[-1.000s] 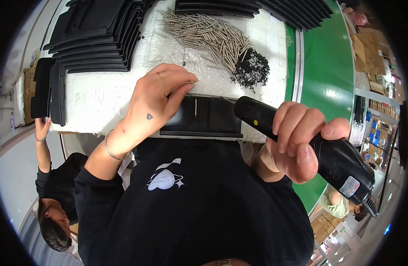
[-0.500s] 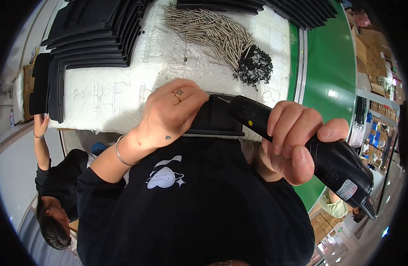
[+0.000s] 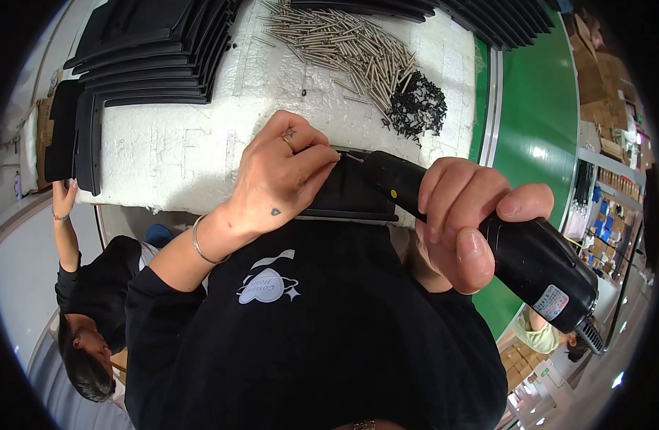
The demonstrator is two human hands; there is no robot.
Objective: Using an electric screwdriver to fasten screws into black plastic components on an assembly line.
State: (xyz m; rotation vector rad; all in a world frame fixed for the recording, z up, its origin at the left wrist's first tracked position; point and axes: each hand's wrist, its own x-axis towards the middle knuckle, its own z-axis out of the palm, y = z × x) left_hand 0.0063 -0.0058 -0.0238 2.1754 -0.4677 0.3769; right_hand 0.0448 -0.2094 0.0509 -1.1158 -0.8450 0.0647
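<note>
My right hand [image 3: 465, 211] is wrapped round a black electric screwdriver [image 3: 541, 265], which tilts with its bit toward the left. Beside the bit's tip, my left hand [image 3: 279, 175] has its thumb and forefinger pinched together; whatever they hold is too small or hidden to name. Under both hands, at the near edge of the white table, lies a flat black panel [image 3: 347, 193] with raised edges. The bit reaches the panel's far edge, right by my left fingertips.
On the white foam-covered table [image 3: 164, 154], metal pins [image 3: 344, 46] lie heaped beside a pile of small black screws [image 3: 419, 107]. Stacked black panels [image 3: 143, 75] stand at the far left. A green surface [image 3: 530, 107] runs along the right. Another person's hand [image 3: 64, 197] touches panels at left.
The screwdriver has shifted slightly left and up, bringing its bit closer to my left fingertips. My left hand stays pinched and has moved a little.
</note>
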